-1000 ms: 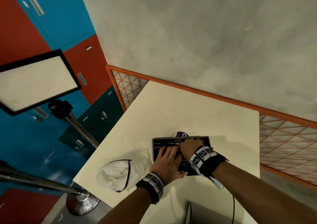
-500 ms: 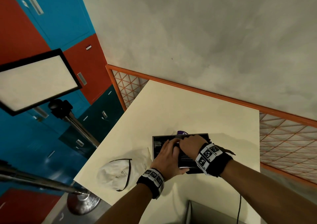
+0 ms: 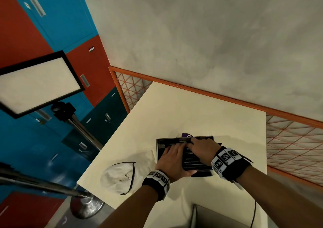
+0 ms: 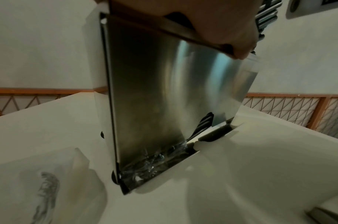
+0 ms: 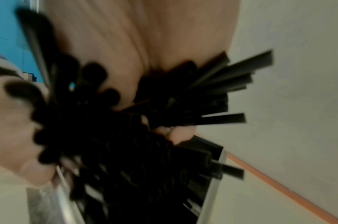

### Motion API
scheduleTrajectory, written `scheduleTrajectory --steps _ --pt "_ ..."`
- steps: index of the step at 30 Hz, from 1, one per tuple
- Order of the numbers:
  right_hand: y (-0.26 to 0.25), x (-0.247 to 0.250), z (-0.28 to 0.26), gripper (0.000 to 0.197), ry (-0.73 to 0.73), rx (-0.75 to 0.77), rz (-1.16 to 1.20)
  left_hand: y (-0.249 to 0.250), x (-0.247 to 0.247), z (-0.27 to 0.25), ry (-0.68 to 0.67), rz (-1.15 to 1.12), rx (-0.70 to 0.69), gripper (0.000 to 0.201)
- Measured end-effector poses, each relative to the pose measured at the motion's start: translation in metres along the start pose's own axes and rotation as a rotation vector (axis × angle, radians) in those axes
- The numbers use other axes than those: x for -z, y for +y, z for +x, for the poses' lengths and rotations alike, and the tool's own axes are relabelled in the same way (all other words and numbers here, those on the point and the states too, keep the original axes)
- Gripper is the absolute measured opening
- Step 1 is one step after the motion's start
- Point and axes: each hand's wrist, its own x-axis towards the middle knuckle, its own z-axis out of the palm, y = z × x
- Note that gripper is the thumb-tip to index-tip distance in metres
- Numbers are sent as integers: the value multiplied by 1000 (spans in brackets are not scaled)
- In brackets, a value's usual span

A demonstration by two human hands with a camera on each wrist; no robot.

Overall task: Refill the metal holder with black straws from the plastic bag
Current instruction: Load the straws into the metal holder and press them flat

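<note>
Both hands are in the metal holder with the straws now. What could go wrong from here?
1. Several black straws splay out past the metal holder rim beside the right hand; they could spill onto the table.
2. The left hand presses the pile flat, which might kink straws lying crooked.
3. Crinkled clear plastic shows at the holder's bottom opening and might block dispensing.
</note>
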Motion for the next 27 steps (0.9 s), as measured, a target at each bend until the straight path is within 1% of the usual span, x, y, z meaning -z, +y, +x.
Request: scheduleTrajectory --steps 2,4,6,8,11,13,14,15,16,17,18,19,20,21,22,23,25,27 --pt "0 4 -4 48 -12 -59 11 -1 0 1 5 -10 -10 106" --pt "1 8 -7 44 6 -77 2 -2 0 3 10 -27 -26 105" --pt "0 8 -8 45 32 -57 -8 -2 0 4 -4 -21 -23 104" --pt "-3 4 -7 44 3 -19 21 -2 1 5 -33 11 -30 97" --pt "-4 -4 -5 39 7 32 93 -2 3 4 -111 44 -37 80" --pt "4 -1 -9 32 14 35 167 -3 2 2 -145 70 -29 78" --pt "11 2 -14 29 20 15 243 -3 1 1 -152 90 -32 79" --pt "20 2 -20 30 34 -27 341 -3 -1 -1 -156 107 -33 80" --pt "30 0 -26 33 83 -82 445 -3 -3 -2 -157 119 -34 81" --pt "39 -7 -31 35 182 -139 553 -3 -4 -2 -156 128 -35 82" --pt "45 -17 -35 34 328 -204 674 -2 -4 -3 -154 131 -35 83" --pt "50 -31 -37 32 490 -303 805 -2 -4 -4 -152 129 -35 83" --pt "50 -44 -39 32 622 -432 939 -2 -5 -4 -148 125 -36 83" --pt "46 -55 -40 37 683 -558 1064 -2 -5 -5 -142 121 -38 82" --pt "38 -64 -40 44 686 -642 1168 -1 -6 -6 -133 120 -42 82" --pt "28 -70 -40 50 663 -678 1235 -1 -6 -6 -122 122 -47 81" --pt "4 -74 -36 56 656 -647 1281 1 -6 -7 -88 131 -58 81" --pt "-18 -78 -27 61 677 -588 1218 1 -6 -7 -51 154 -69 83"
